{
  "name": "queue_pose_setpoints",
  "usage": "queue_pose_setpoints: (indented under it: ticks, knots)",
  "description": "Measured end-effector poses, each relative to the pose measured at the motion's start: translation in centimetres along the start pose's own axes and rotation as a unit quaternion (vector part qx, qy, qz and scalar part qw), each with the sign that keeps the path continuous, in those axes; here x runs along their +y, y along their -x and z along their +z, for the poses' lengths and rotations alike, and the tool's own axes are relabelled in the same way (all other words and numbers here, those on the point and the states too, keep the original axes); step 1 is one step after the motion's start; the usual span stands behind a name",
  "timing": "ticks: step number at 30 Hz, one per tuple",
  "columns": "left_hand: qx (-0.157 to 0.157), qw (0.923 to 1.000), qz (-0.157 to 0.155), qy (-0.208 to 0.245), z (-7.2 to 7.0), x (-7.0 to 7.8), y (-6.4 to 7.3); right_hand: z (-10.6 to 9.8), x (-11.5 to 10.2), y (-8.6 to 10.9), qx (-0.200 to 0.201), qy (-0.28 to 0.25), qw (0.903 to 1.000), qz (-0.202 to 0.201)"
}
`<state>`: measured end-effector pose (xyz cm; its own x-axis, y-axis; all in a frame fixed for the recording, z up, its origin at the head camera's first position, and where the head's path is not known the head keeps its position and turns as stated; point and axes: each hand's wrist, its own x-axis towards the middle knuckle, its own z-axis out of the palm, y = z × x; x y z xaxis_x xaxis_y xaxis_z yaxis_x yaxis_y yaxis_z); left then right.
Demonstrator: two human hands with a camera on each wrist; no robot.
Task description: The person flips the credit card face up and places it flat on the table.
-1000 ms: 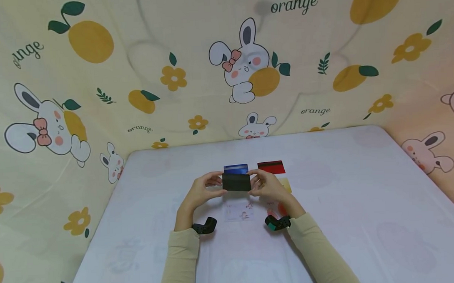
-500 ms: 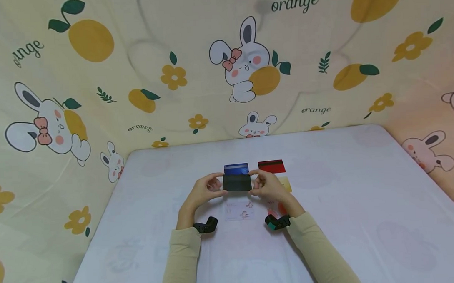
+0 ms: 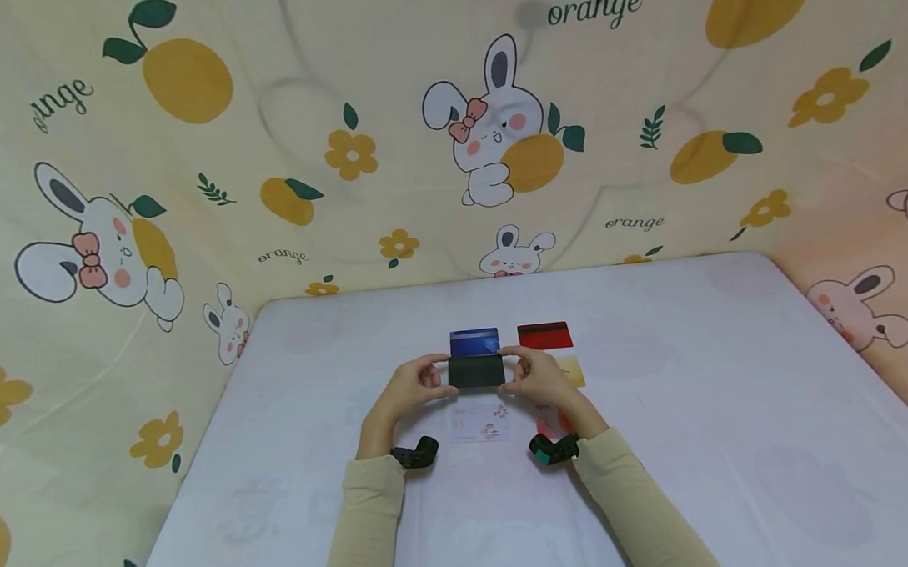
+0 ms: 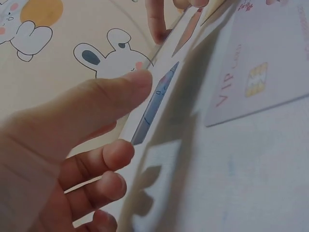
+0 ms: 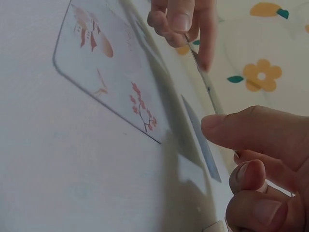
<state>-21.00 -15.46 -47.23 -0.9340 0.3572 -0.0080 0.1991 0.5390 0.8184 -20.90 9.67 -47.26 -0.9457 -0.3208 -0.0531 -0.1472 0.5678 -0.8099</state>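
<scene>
Both hands hold a black card [image 3: 476,372] level above the table, one at each short side. My left hand [image 3: 411,390] pinches its left end between thumb and forefinger. The right hand [image 3: 540,376] pinches the other end the same way. Seen from the right wrist, the held card [image 5: 206,82] shows only as a thin edge. Just beyond it lies a blue card [image 3: 474,341] with a pale stripe. Nearer the person, a pale VIP card [image 4: 260,77] with a gold chip and red blossom print lies flat.
On the white table [image 3: 691,409], a red card [image 3: 544,335] with a dark stripe lies at the back right. A gold card [image 3: 572,371] sits below it, partly behind the right hand. A red-patterned card [image 3: 546,420] is partly covered by the right wrist.
Both hands have moved slightly toward the person with the black card, and more of the blue card behind it shows. The cards on the table have stayed in place.
</scene>
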Motion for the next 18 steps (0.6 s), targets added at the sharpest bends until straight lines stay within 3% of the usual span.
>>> queue_pose_setpoints:
  ticks: [10,18]
  knots:
    - [-0.006,0.9988,-0.028,-0.039,0.43,0.21,-0.08,0.06,-0.32,0.20,-0.011,-0.012,0.9995,0.027]
    - [-0.005,0.9970,-0.029,-0.072,0.78,-0.14,-0.17,0.28,-0.18,0.15,-0.007,0.011,0.9992,0.038]
